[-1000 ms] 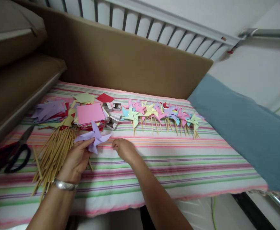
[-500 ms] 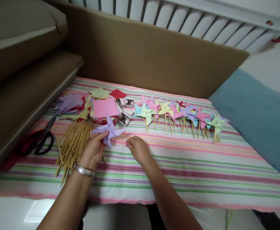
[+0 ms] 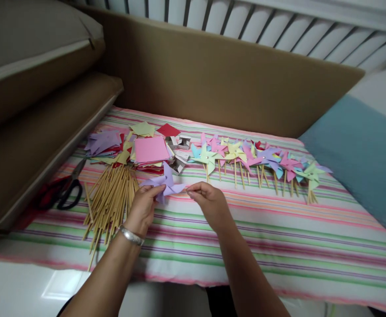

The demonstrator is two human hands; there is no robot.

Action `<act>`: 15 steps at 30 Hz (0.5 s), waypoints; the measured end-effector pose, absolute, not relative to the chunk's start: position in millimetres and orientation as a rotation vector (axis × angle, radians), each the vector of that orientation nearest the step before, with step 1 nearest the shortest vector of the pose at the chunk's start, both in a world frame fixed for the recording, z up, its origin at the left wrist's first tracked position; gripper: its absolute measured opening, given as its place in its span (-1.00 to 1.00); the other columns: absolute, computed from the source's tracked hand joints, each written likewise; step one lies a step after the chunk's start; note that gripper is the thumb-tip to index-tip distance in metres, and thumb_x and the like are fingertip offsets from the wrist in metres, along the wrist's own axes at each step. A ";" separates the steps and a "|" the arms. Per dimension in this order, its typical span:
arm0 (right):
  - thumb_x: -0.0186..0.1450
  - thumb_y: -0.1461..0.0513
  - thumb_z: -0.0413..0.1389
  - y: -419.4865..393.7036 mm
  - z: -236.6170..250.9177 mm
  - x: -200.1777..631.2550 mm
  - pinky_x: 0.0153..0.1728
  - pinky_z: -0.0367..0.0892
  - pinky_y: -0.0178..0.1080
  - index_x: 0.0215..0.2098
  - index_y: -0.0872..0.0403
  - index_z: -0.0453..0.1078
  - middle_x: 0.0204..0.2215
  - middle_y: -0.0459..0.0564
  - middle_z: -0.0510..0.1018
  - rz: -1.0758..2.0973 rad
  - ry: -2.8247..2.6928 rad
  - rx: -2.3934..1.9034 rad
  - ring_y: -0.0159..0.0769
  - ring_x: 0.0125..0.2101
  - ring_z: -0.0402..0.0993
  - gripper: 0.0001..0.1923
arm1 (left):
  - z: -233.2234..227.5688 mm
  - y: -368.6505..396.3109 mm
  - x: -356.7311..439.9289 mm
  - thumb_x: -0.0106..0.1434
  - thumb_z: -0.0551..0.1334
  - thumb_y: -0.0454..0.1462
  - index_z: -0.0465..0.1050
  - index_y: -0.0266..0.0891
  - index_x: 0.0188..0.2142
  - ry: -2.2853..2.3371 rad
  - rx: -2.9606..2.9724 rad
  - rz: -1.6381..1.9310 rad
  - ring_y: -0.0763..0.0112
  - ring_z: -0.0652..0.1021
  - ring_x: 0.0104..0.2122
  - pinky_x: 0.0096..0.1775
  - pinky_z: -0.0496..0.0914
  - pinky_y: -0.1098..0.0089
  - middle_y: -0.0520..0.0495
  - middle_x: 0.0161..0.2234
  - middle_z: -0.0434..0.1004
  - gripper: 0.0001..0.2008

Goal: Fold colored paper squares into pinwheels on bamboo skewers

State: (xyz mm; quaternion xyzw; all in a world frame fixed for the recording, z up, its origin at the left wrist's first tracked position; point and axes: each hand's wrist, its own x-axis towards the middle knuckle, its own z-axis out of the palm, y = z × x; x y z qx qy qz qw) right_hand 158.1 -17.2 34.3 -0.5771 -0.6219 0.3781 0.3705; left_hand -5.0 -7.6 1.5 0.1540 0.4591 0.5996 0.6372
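A purple paper pinwheel (image 3: 168, 181) is pinched by its left side between the thumb and fingers of my left hand (image 3: 144, 203). It hangs a little above the striped cloth, its blades folded in and no stick visible on it. Just off its right blade, the fingertips of my right hand (image 3: 209, 203) are pressed together; whatever they grip is too small to name. Beside my left hand lies a heap of thin wooden sticks (image 3: 109, 200). Behind the pinwheel sits a stack of square paper sheets (image 3: 151, 149), pink on top, next to small open boxes (image 3: 180, 160).
A row of paper pinwheels on sticks (image 3: 265, 158) lies at the right. Black-handled scissors (image 3: 69, 189) and a pile of purple paper pieces (image 3: 103, 141) are at the left. Rolled-edge brown cushions (image 3: 61, 105) and a brown panel (image 3: 229, 79) border the striped cloth (image 3: 279, 233).
The view has shifted slightly, so the scene sits further right. Both hands have moved a little to the right, and my right fingertips are now level with the pinwheel's right blade.
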 end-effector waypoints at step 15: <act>0.11 0.28 0.15 -11.1 13.3 147.0 0.14 0.00 0.02 -0.46 -0.01 0.49 0.23 -0.11 0.13 0.872 -1.602 -1.345 -0.12 0.26 -0.14 -0.91 | -2.9 -13.3 19.5 -0.09 0.37 -0.34 0.53 -0.31 -0.53 0.941 0.507 1.298 0.49 0.49 -0.49 -0.37 0.31 0.48 -0.02 -0.52 0.57 -0.92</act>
